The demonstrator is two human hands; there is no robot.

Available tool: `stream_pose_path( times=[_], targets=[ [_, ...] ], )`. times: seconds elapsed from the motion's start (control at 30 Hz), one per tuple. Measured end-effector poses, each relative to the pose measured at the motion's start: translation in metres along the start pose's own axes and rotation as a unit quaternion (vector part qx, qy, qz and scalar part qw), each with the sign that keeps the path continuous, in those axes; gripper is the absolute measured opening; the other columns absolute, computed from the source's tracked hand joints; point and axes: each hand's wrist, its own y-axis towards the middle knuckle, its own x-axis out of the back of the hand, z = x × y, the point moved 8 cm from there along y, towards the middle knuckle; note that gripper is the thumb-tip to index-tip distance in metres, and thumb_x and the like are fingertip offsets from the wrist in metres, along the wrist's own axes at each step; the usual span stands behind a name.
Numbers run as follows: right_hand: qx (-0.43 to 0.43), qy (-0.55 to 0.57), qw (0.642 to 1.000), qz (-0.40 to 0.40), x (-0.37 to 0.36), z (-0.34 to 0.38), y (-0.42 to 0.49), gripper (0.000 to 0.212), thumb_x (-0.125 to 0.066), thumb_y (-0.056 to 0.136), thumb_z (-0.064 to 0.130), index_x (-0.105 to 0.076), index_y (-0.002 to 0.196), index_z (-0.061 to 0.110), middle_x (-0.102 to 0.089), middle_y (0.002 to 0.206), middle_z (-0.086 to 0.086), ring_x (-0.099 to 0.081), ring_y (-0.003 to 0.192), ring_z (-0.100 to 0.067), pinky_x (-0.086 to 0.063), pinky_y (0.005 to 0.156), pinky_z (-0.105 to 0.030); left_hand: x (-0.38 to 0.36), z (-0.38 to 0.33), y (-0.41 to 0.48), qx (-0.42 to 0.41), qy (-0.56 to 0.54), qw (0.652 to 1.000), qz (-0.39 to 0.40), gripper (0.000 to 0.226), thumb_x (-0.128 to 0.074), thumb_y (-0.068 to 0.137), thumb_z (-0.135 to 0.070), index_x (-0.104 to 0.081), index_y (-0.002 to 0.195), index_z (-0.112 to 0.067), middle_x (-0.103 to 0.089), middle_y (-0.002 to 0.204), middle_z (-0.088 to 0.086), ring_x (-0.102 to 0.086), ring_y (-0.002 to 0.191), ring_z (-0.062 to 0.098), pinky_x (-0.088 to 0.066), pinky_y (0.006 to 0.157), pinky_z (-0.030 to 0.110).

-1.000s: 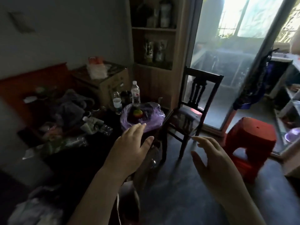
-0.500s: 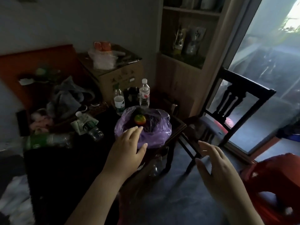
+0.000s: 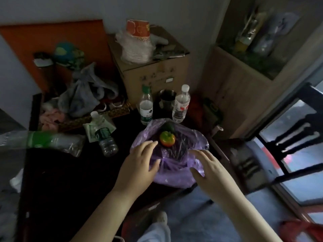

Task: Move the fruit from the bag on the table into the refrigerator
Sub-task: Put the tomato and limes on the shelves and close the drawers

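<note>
A purple plastic bag (image 3: 176, 173) lies open on the dark table (image 3: 70, 172) near its right corner. Inside it sits a round green-and-orange fruit (image 3: 167, 138), with a dark green fruit (image 3: 167, 127) just behind it. My left hand (image 3: 139, 165) hovers over the bag's left rim, fingers straight, fingertips close to the orange fruit. My right hand (image 3: 208, 165) reaches over the bag's right rim with fingers spread. Neither hand holds anything. No refrigerator is in view.
Two upright water bottles (image 3: 180, 103) and a metal cup (image 3: 167, 98) stand behind the bag. A lying bottle (image 3: 104, 137), a large clear bottle (image 3: 43, 140), clothes and a cardboard box (image 3: 153, 67) crowd the table's back. A dark chair (image 3: 288, 145) stands at the right.
I have stepped closer and look down more steeply. Both hands moved forward to the bag; the right hand came in from the floor side to the bag's right rim.
</note>
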Motion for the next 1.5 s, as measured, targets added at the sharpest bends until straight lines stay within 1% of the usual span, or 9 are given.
stream_pose_path(
  times=[0.17, 0.4, 0.47, 0.57, 0.73, 0.97, 1.1, 1.2, 1.5],
  targets=[
    [-0.001, -0.044, 0.997, 0.057, -0.005, -0.017, 0.080, 0.050, -0.057, 0.090, 0.024, -0.041, 0.137, 0.032, -0.040, 0.139, 0.016, -0.047, 0.120, -0.006, -0.031, 0.083, -0.012, -0.045, 0.015, 0.060, 0.005, -0.021, 1.000, 0.018, 0.044, -0.062, 0.087, -0.025, -0.054, 0.129, -0.016, -0.052, 0.131, -0.004, -0.045, 0.122, 0.010, -0.024, 0.098, 0.011],
    [0.018, -0.031, 0.991, 0.125, -0.048, -0.046, 0.172, 0.045, -0.056, 0.088, 0.015, -0.050, 0.132, 0.025, -0.050, 0.133, 0.007, -0.058, 0.107, -0.016, -0.042, 0.084, -0.022, -0.118, 0.045, 0.111, 0.063, -0.052, 0.991, 0.104, 0.053, -0.052, 0.091, -0.026, -0.037, 0.141, -0.022, -0.042, 0.141, -0.003, -0.038, 0.129, 0.017, -0.030, 0.107, 0.026],
    [0.038, -0.030, 0.988, 0.144, -0.069, -0.052, 0.196, 0.044, -0.055, 0.088, 0.014, -0.051, 0.131, 0.025, -0.050, 0.134, 0.005, -0.057, 0.110, -0.017, -0.043, 0.087, -0.026, -0.136, 0.056, 0.120, 0.083, -0.039, 0.989, 0.117, 0.056, -0.052, 0.090, -0.027, -0.035, 0.143, -0.021, -0.042, 0.142, -0.002, -0.037, 0.129, 0.018, -0.029, 0.108, 0.027],
    [0.070, -0.041, 0.978, 0.194, -0.102, -0.062, 0.222, 0.049, -0.054, 0.086, 0.009, -0.049, 0.134, 0.021, -0.046, 0.139, 0.001, -0.049, 0.123, -0.019, -0.043, 0.098, -0.032, -0.152, 0.068, 0.128, 0.117, -0.047, 0.987, 0.101, 0.047, -0.054, 0.088, -0.026, -0.047, 0.134, -0.020, -0.051, 0.134, -0.002, -0.045, 0.123, 0.019, -0.036, 0.103, 0.028],
    [0.114, -0.074, 0.958, 0.252, -0.136, -0.083, 0.252, 0.053, -0.053, 0.087, 0.010, -0.043, 0.139, 0.016, -0.038, 0.145, -0.006, -0.035, 0.134, -0.025, -0.032, 0.109, -0.035, -0.172, 0.075, 0.133, 0.185, -0.068, 0.976, 0.090, 0.054, -0.061, 0.084, -0.029, -0.046, 0.133, -0.015, -0.049, 0.132, 0.003, -0.045, 0.120, 0.022, -0.041, 0.100, 0.033],
    [0.142, -0.072, 0.950, 0.267, -0.144, -0.105, 0.280, 0.056, -0.053, 0.087, 0.010, -0.038, 0.140, 0.015, -0.034, 0.147, -0.008, -0.033, 0.135, -0.027, -0.031, 0.109, -0.036, -0.200, 0.070, 0.141, 0.207, -0.049, 0.970, 0.116, 0.074, -0.072, 0.076, -0.038, -0.037, 0.138, -0.018, -0.035, 0.144, 0.002, -0.040, 0.129, 0.020, -0.042, 0.102, 0.031],
    [0.155, -0.088, 0.940, 0.292, -0.151, -0.111, 0.286, 0.069, -0.062, 0.081, 0.011, -0.032, 0.143, 0.018, -0.032, 0.144, -0.007, -0.036, 0.131, -0.029, -0.041, 0.100, -0.042, -0.206, 0.069, 0.145, 0.244, -0.038, 0.961, 0.122, 0.065, -0.073, 0.077, -0.033, -0.040, 0.130, -0.015, -0.033, 0.145, 0.005, -0.053, 0.116, 0.029, -0.050, 0.090, 0.040],
    [0.150, -0.102, 0.938, 0.296, -0.159, -0.116, 0.287, 0.072, -0.067, 0.079, 0.018, -0.031, 0.141, 0.020, -0.034, 0.142, -0.008, -0.038, 0.129, -0.030, -0.044, 0.097, -0.044, -0.204, 0.068, 0.144, 0.260, -0.045, 0.959, 0.102, 0.055, -0.074, 0.077, -0.025, -0.044, 0.122, -0.013, -0.037, 0.138, 0.005, -0.053, 0.114, 0.027, -0.049, 0.089, 0.038],
    [0.166, -0.082, 0.947, 0.263, -0.143, -0.108, 0.271, 0.074, -0.069, 0.076, 0.024, -0.030, 0.140, 0.024, -0.036, 0.145, -0.005, -0.041, 0.128, -0.030, -0.045, 0.095, -0.043, -0.177, 0.055, 0.128, 0.246, -0.066, 0.966, 0.051, 0.066, -0.069, 0.077, -0.026, -0.036, 0.134, -0.018, -0.040, 0.132, 0.001, -0.039, 0.123, 0.020, -0.039, 0.100, 0.028]
  ],
)
